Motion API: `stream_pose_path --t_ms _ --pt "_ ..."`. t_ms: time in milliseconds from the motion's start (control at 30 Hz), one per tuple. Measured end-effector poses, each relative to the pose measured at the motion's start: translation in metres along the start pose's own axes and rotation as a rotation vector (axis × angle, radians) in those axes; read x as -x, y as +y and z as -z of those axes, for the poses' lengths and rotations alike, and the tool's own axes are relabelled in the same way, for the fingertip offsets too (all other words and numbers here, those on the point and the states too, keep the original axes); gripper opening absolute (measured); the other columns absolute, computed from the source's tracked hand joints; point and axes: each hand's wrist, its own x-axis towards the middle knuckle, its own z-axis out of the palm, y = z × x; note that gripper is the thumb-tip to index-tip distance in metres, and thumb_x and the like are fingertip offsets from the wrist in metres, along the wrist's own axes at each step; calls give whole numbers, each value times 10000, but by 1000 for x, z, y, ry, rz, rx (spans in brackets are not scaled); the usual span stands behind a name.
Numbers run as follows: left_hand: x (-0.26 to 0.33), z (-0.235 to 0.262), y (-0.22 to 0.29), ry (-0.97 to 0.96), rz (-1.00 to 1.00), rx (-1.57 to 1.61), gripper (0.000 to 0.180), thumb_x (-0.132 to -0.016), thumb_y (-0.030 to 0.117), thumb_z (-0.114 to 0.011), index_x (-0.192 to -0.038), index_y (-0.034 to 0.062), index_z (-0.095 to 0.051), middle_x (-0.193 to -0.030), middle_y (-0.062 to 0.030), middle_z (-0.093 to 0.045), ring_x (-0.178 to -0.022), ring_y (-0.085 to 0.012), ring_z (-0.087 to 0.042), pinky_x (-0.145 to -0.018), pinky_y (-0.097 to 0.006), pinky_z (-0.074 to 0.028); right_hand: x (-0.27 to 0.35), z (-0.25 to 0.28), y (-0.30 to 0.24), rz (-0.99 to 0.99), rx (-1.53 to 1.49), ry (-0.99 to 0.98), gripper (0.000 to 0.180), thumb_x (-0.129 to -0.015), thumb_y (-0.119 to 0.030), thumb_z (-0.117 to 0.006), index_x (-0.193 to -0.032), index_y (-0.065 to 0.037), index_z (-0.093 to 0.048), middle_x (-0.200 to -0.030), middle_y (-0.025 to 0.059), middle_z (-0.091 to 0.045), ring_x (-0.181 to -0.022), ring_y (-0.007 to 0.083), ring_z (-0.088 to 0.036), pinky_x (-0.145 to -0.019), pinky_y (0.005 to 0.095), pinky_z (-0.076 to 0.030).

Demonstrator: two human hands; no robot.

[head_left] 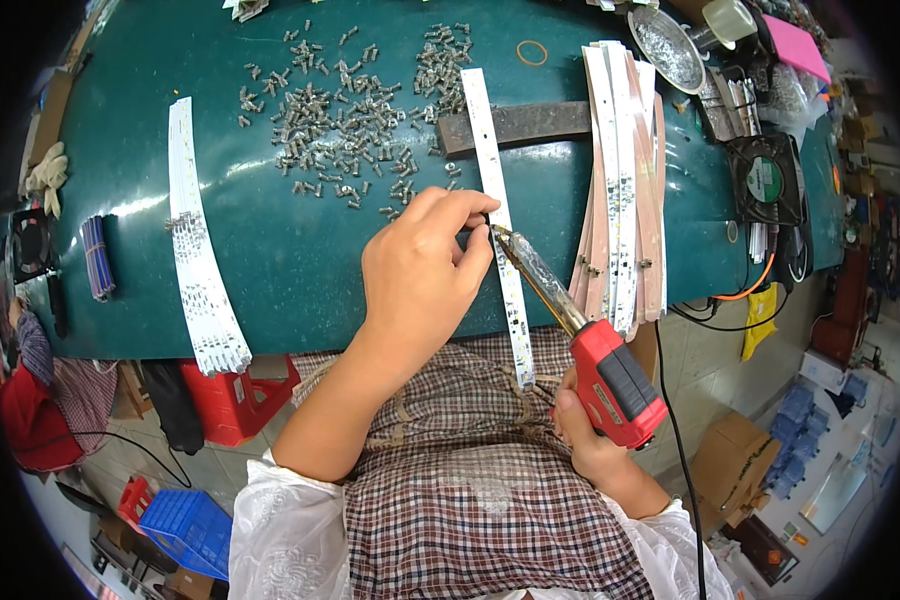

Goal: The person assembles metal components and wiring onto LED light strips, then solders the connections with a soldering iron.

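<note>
A narrow white LED strip board (485, 140) lies lengthwise in front of me, its far part across a dark flat bar (530, 128) and its near end past the table edge. My left hand (420, 260) is closed at the strip's middle, thumb and forefinger pinching something small and dark that I cannot make out. My right hand (592, 440) grips a red and black soldering gun (615, 385) by its handle. The gun's tip meets the strip right beside my left fingertips; the fingers partly hide that spot.
Many small metal connectors (335, 125) are scattered on the green table (300, 260). Stacks of strip boards lie left (195, 240) and right (622, 180). A small black fan (767, 180) stands at the right, a metal dish (667, 48) behind it. A black cord (675, 430) hangs at my right.
</note>
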Motion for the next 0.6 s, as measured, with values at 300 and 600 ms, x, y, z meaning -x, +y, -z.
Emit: stream_pose_path --t_ms 300,600 --pt "0 -1 -2 16 -19 -25 245 -753 3 -663 -983 80 -698 -871 -30 -662 -542 -90 -548 -534 -237 -455 -2 1 -7 210 403 -18 263 -725 24 -703 -983 22 -650 -918 148 -638 -766 276 -662 -676 337 -525" --pt "0 0 -2 18 -14 -12 250 -751 2 -665 -988 75 -696 -870 -35 -660 -554 -90 -553 -537 -235 -454 -2 2 -11 221 418 -19 251 -715 23 -712 -962 18 -670 -929 154 -632 -763 277 -656 -662 334 -520"
